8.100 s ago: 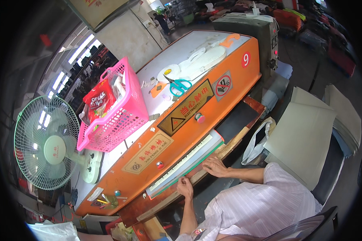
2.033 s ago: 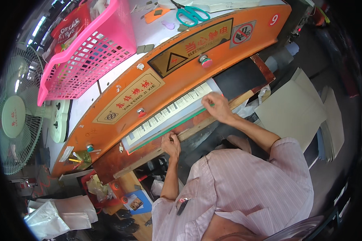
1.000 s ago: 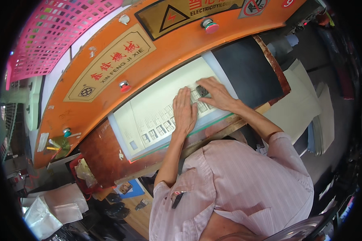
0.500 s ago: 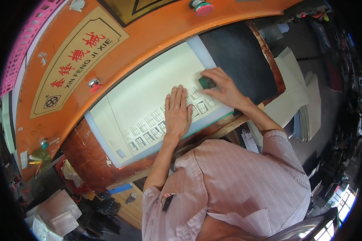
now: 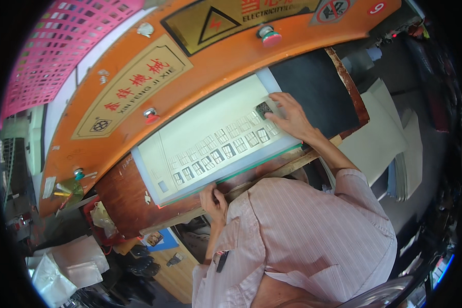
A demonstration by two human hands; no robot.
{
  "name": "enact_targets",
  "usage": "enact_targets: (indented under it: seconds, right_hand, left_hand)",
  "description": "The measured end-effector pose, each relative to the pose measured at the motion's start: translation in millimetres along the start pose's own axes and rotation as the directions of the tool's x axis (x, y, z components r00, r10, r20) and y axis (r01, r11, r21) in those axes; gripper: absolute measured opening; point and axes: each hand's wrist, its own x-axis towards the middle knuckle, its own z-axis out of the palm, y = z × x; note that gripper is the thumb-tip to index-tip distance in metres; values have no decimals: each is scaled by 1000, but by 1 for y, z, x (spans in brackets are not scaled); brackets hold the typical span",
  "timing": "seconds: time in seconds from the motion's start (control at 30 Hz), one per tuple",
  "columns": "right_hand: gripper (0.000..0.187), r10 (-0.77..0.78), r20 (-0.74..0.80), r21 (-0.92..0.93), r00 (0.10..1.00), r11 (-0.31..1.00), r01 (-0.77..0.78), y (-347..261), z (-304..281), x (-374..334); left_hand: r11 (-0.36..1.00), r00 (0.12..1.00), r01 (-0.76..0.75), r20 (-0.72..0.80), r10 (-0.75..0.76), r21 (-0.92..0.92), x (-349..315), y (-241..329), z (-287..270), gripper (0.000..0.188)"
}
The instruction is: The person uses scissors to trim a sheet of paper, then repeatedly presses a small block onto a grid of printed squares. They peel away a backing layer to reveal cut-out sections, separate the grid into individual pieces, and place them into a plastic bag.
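Note:
A pale sheet (image 5: 210, 120) lies on a light-blue board with a green lower edge. Rows of small rectangular cut-outs (image 5: 226, 150) run along the sheet's near part, some with grey or dark patches inside. My right hand (image 5: 294, 119) is at the sheet's right end, thumb and fingers closed on a small dark block (image 5: 263, 110) with a speckled face. The block is at the end of the upper row of cut-outs; I cannot tell if it touches the sheet. My left hand (image 5: 214, 201) is off the sheet at the table's front edge, fingers loosely bent, thumb apart, nothing visible in it.
An orange machine front (image 5: 210, 59) with red push buttons (image 5: 151, 116) rises beyond the sheet. A black mat (image 5: 313, 84) covers the table's right part. Large pale sheets (image 5: 380, 133) are stacked at the right. A pink basket (image 5: 72, 51) stands far left; plastic bags (image 5: 69, 267) lie lower left.
My left hand has lifted off the sheet and drawn back to the table's front edge, uncovering more cut-outs. My right hand still holds the block, now turned to show its dark speckled face. The view has shifted.

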Motion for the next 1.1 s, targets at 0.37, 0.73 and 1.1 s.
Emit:
enact_targets:
  seconds: [0.37, 0.73, 1.1]
  right_hand:
    - [11, -222, -539, 141, 812, 927, 347, -81, -27, 58]
    - [15, -119, -301, 208, 946, 960, 187, -102, -61, -3]
    - [16, -161, -10, -6, 987, 987, 161, -47, 57, -86]
  left_hand:
    - [994, 995, 13, -100, -2, 110, 18, -30, 35, 14]
    - [988, 986, 142, -96, -136, 56, 69, -2, 36, 15]
    - [976, 976, 210, -71, -206, 61, 72, -11, 35, 17]
